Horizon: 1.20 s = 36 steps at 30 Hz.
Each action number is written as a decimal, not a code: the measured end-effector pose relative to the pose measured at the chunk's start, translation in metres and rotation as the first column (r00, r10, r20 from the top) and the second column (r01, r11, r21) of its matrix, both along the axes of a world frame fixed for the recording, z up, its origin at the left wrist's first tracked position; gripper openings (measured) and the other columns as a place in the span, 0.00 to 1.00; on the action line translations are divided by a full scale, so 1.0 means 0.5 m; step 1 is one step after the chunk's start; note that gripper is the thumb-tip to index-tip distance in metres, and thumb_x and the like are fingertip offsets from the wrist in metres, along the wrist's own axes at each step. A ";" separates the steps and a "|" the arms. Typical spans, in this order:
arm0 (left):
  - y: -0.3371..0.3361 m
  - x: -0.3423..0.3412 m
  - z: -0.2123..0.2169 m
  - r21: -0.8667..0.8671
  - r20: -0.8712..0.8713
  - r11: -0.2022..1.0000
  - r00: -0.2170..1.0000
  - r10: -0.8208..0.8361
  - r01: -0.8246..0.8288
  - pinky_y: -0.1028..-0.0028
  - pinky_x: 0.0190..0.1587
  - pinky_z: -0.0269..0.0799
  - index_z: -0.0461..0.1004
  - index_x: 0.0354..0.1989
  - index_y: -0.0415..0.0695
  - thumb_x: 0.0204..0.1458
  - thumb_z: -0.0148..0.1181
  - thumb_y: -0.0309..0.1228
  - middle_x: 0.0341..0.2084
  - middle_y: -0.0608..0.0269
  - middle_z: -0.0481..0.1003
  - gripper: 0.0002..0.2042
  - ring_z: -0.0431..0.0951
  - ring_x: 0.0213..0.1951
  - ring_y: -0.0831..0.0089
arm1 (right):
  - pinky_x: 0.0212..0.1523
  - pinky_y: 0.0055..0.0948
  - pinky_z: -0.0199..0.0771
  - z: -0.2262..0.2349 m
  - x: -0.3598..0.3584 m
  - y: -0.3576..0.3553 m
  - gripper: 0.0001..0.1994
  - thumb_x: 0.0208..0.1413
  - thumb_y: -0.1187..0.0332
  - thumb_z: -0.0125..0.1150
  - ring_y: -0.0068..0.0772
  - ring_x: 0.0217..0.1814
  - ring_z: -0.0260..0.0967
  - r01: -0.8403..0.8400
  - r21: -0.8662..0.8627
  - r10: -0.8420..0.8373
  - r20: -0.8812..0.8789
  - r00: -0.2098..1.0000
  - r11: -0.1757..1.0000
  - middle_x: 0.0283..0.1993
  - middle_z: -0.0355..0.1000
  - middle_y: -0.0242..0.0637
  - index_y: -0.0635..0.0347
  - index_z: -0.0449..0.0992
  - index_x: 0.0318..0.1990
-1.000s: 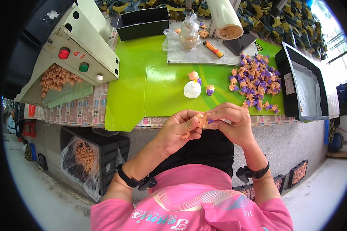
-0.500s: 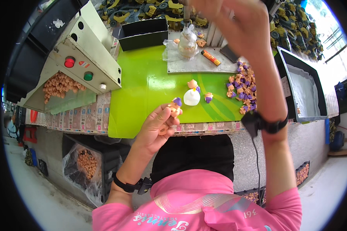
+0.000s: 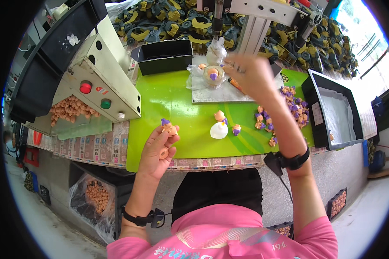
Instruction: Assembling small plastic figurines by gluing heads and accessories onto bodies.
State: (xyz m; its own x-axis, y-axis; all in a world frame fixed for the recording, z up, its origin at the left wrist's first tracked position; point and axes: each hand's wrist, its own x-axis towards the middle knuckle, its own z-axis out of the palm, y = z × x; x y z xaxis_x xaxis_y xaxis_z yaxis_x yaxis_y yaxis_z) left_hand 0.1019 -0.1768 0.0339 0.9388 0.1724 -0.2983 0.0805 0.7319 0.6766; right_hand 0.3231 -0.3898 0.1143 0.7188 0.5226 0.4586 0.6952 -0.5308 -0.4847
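Note:
My left hand (image 3: 155, 149) is closed around a small flesh-coloured toy figure (image 3: 167, 127) with a purple cap, held over the green mat's left part. A second flesh-coloured piece (image 3: 163, 153) shows lower in the same hand. My right hand (image 3: 253, 75), smeared by motion, hovers beside the press; its fingers are too blurred to read. A purple-and-flesh figure (image 3: 213, 75) sits in the round clear cup on the press plate. Above it hangs the plastic-wrapped press head (image 3: 216, 51). A rounded white squeeze bottle (image 3: 219, 131) stands on the mat between two toy parts (image 3: 220, 115) (image 3: 236, 129).
An orange tube (image 3: 236, 85) lies partly behind my right hand. Many purple-capped figures (image 3: 296, 105) are heaped at right, beside a lined black tray (image 3: 339, 116). A black box (image 3: 166, 60) stands behind the mat. At left is a machine housing (image 3: 103, 82) with red and green buttons.
My right hand has come down from the top toward the press plate. The wrapped press head has risen, revealing the figure in the cup. My left hand has shifted left with its figure.

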 end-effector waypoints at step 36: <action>-0.056 0.462 -0.056 0.921 0.376 0.201 0.897 -0.233 -0.334 0.74 0.29 0.67 0.73 0.37 0.38 0.50 0.65 0.28 0.31 0.62 0.69 0.10 0.70 0.26 0.74 | 0.39 0.35 0.73 0.105 -0.082 -0.171 0.09 0.53 0.70 0.60 0.48 0.37 0.75 0.035 0.108 -0.044 0.073 0.996 0.993 0.34 0.76 0.48 0.66 0.78 0.38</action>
State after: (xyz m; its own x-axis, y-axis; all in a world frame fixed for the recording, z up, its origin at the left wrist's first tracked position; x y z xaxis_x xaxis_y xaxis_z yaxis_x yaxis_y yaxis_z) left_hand 0.3329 -0.2048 0.0060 0.8710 0.0993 0.4812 -0.3687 -0.5152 0.7737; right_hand 0.2823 -0.4752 0.1667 0.6990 0.4395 0.5641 0.7115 -0.5064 -0.4872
